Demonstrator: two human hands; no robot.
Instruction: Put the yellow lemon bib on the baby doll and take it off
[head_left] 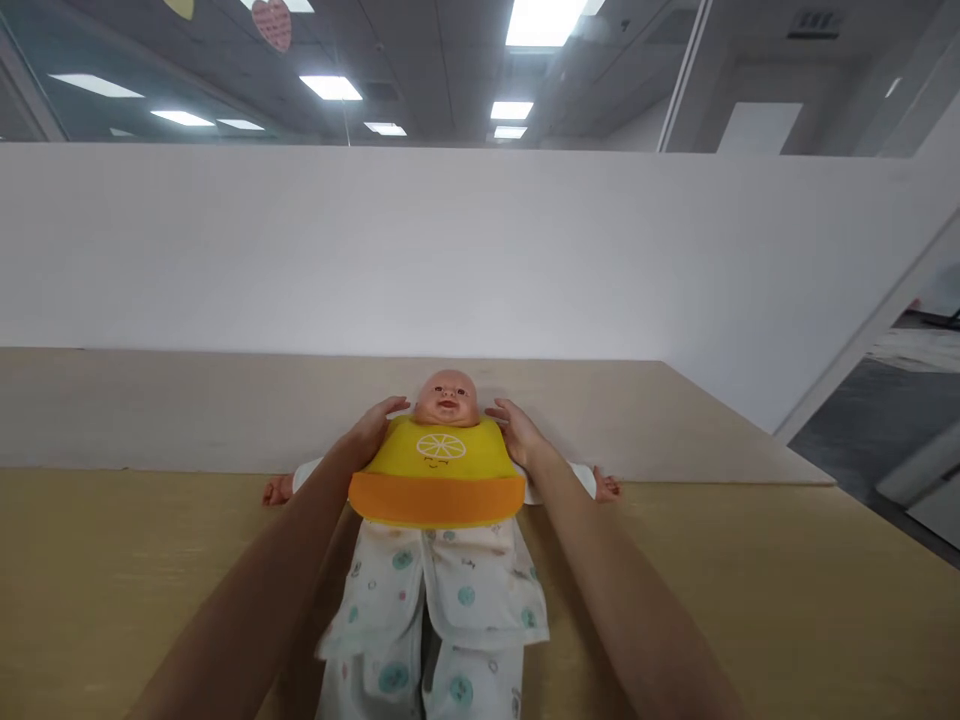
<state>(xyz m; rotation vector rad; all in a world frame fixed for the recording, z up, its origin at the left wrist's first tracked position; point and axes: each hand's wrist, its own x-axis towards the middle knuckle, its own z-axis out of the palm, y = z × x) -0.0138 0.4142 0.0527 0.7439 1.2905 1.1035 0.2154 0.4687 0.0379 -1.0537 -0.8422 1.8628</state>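
Observation:
A baby doll [448,395] lies on its back with its head away from me and its arms spread to both sides. It wears a white printed top [472,590] and matching trousers. Over its chest lies a yellow bib [405,450] with a citrus slice print and an orange pocket [437,499] along the bottom. My left hand [380,425] rests against the bib's upper left edge, fingers stretched toward the doll's neck. On the opposite side my right hand [517,430] touches the bib's upper right edge, its fingers also extended. Parts of both palms are hidden.
The doll lies on a wooden table [750,590], with a paler board [600,410] across the back. Behind that stands a white partition [480,250] topped with glass. A grey floor [847,410] shows past the right edge.

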